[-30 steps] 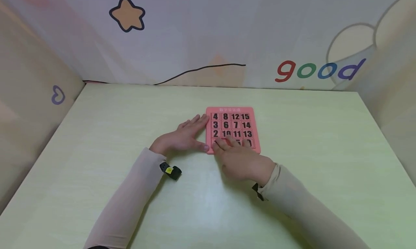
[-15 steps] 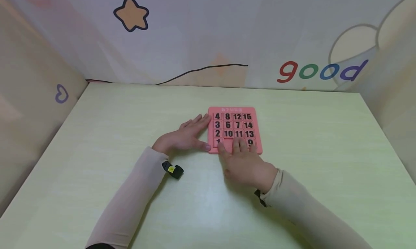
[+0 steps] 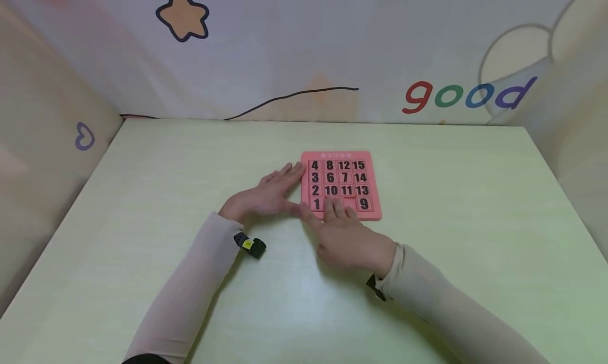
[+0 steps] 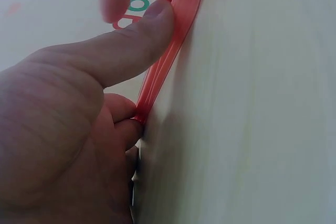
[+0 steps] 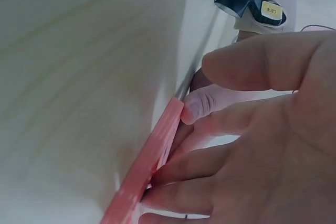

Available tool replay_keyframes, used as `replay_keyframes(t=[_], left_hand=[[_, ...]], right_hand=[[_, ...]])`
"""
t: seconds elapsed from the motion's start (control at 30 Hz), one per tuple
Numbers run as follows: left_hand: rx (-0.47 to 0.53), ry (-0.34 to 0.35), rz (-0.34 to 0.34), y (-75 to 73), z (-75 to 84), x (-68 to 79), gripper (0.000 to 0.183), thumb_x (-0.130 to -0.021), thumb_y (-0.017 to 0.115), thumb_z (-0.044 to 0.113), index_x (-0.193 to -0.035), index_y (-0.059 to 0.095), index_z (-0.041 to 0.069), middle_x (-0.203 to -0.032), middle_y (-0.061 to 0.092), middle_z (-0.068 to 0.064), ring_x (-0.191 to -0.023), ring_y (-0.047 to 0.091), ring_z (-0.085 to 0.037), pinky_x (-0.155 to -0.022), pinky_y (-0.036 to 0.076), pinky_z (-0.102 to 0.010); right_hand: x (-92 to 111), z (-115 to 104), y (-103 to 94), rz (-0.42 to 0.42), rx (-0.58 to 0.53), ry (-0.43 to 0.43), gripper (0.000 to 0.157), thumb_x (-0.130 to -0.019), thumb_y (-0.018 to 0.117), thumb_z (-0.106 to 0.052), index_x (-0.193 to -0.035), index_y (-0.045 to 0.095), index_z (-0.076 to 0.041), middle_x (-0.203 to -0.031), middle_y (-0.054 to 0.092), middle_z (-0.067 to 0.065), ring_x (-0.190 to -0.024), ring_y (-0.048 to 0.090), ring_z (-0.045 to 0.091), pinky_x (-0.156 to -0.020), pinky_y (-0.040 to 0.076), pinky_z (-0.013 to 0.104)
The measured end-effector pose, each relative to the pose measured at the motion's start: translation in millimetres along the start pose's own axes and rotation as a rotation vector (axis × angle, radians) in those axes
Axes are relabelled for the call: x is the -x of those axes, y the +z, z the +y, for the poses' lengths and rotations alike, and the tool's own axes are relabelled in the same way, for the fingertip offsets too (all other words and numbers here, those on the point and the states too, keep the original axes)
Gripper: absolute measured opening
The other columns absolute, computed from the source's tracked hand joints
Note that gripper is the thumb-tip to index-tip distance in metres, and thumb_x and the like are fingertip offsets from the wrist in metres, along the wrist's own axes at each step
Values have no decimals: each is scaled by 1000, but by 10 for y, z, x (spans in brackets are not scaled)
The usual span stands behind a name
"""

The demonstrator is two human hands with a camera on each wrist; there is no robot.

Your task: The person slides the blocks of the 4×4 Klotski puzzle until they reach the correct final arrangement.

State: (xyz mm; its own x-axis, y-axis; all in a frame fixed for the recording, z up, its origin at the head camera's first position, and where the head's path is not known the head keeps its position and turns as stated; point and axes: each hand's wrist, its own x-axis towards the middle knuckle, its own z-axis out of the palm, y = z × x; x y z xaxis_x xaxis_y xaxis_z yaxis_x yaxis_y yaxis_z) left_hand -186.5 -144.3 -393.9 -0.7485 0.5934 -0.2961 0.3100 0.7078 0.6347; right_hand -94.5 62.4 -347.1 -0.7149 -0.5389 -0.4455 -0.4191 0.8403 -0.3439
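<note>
With left grip (image 3: pixel 265 198) spread wide, brace left edge of pink number sliding puzzle (image 3: pixel 338 183) on desk (image 3: pixel 465 206); in head view, press lightly with extended right grip (image 3: pixel 350 241) on bottom row, beside bare slot (image 3: pixel 351 201). Left wrist view: check thumb (image 4: pixel 131 45) at puzzle side. Right wrist view: avoid tilting near edge (image 5: pixel 140 169).

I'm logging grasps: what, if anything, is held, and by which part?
Nothing is clearly held: the left hand touches the pink number puzzle along its left edge, while the right hand lies partly over its bottom row.
</note>
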Motion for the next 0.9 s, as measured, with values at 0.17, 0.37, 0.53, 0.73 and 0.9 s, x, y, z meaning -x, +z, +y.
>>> replay_keyframes(t=[0.17, 0.37, 0.53, 0.73, 0.9], left_hand=[[-5, 6, 7, 4, -32, 5, 97, -94, 68, 44, -164, 5, 19, -169, -1, 5, -152, -12, -12, -121, -5, -44], [2, -1, 11, 2, -55, 28, 94, -95, 68, 37, -164, 6, 20, -169, 0, 5, -152, -13, -11, -121, -5, -44], [4, 2, 21, -9, -71, 40, 95, -95, 68, 40, -164, 6, 20, -169, 1, 5, -151, -13, -11, -121, -6, -42], [29, -3, 15, -9, -46, 18, 101, -92, 72, 44, -164, 5, 20, -169, 0, 4, -152, -12, -11, -121, -5, -43], [29, -14, 4, -6, -12, -4, 104, -90, 74, 42, -164, 5, 20, -169, 0, 3, -152, -12, -12, -121, -5, -44]], right_hand=[[-31, -6, -11, -4, -27, -36, 75, -102, 47, -15, -164, 5, -21, -163, -5, 28, -151, -7, 39, -119, 5, 58], [-43, -13, -27, -11, -55, -69, 73, -103, 44, -9, -164, 7, -24, -164, -5, 24, -151, -10, 35, -120, 5, 54], [-39, 6, -86, -11, -62, -91, 74, -102, 47, -10, -164, 9, -24, -165, 0, 24, -152, -3, 35, -119, 6, 56], [29, 127, -158, 1, 19, 47, 66, -104, 44, -16, -163, 15, -13, -164, -2, 26, -150, -2, 45, -114, 5, 70], [130, 235, -161, 21, 93, 246, 59, -105, 34, -18, -159, 21, 1, -158, 7, 40, -144, 4, 59, -105, 13, 80]])
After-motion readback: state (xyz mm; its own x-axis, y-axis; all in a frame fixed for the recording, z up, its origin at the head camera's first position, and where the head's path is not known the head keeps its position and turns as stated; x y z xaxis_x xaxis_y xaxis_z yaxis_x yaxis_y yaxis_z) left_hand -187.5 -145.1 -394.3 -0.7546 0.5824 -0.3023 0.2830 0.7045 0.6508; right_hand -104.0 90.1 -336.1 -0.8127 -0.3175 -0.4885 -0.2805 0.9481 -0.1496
